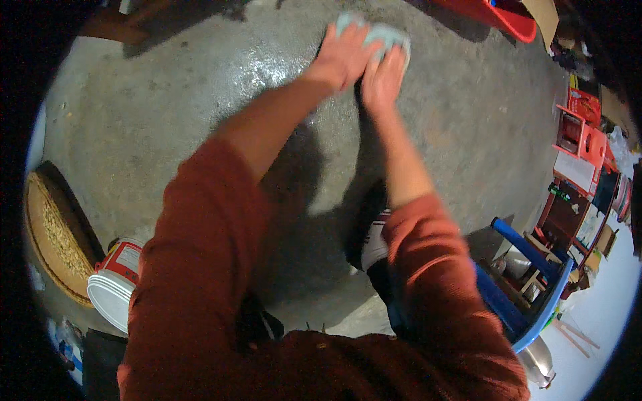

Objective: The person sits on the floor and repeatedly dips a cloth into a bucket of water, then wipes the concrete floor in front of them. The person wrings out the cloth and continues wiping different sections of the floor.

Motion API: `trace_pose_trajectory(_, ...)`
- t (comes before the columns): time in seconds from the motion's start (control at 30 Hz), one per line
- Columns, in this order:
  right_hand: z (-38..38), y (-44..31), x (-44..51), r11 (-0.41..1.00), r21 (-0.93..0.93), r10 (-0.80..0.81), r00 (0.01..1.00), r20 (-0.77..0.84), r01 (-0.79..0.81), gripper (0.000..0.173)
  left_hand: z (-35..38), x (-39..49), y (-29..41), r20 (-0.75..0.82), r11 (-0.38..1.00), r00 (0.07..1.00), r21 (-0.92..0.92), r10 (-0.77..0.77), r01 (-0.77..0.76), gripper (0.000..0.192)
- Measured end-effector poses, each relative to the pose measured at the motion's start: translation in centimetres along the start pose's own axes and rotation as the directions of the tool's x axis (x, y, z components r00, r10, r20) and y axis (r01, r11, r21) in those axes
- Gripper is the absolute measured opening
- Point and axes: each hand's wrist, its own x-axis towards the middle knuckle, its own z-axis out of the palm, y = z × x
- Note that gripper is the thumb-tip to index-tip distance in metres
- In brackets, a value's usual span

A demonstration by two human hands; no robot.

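A pale blue-green cloth [377, 33] lies at the top centre, pressed against a grey concrete floor [451, 125]. Both my arms reach forward to it. My left hand [346, 54] rests on the cloth's left part with its fingers spread. Close beside it, my right hand [385, 75] has its fingers on the cloth's right part. The two hands touch or nearly touch. The floor left of the hands shines as if wet. Whether the fingers pinch the cloth or only press on it is hard to tell.
A round woven tray [37, 210] holding small pale pieces and a white bucket [111, 295] stand at left. At lower right is a blue plastic stool [544, 321]. Red boxes [584, 108] line the right side. A red plastic object [516, 25] is at upper right.
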Motion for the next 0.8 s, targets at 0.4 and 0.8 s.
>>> trace_pose_trajectory(0.4,-3.0,-1.2,-2.2,0.998,-0.008,0.055,0.987,0.148,-0.055,0.054,0.6,-4.0,1.8,-0.047,0.999,0.999,-0.036,0.013,-0.015,0.046)
trace_pose_trajectory(0.8,-9.7,-10.0,-25.0,0.995,0.043,0.069,0.931,0.358,-0.091,0.056,1.4,-26.6,4.7,0.107,0.956,0.972,-0.229,0.210,-0.182,0.038)
